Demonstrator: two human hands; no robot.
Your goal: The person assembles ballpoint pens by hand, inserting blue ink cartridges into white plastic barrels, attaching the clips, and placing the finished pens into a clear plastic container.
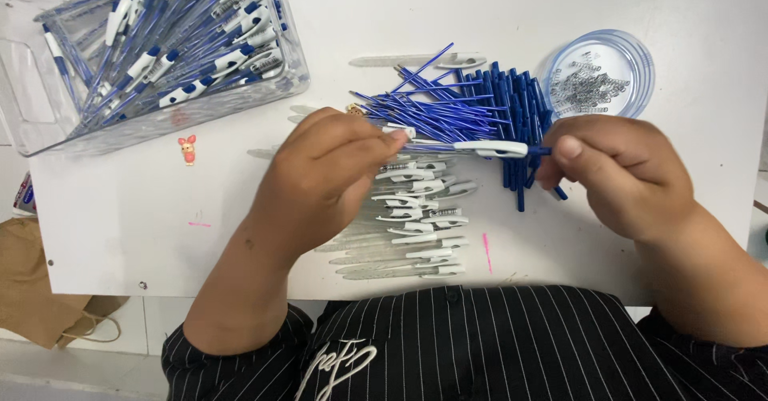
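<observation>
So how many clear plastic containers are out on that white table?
2. A rectangular clear plastic bin filled with assembled blue-and-white pens sits at the far left, and a small round clear plastic tub of metal springs sits at the far right. Others may lie outside the view.

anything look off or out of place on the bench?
One oddity: a small pink figure lies on the white table below the clear bin of finished pens, unrelated to the pen parts. The blue refills lie crisscrossed, not aligned like the blue caps.

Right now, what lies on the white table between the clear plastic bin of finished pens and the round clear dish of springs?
Head view: loose blue refills and one clear pen barrel lie between bin and dish.
</observation>
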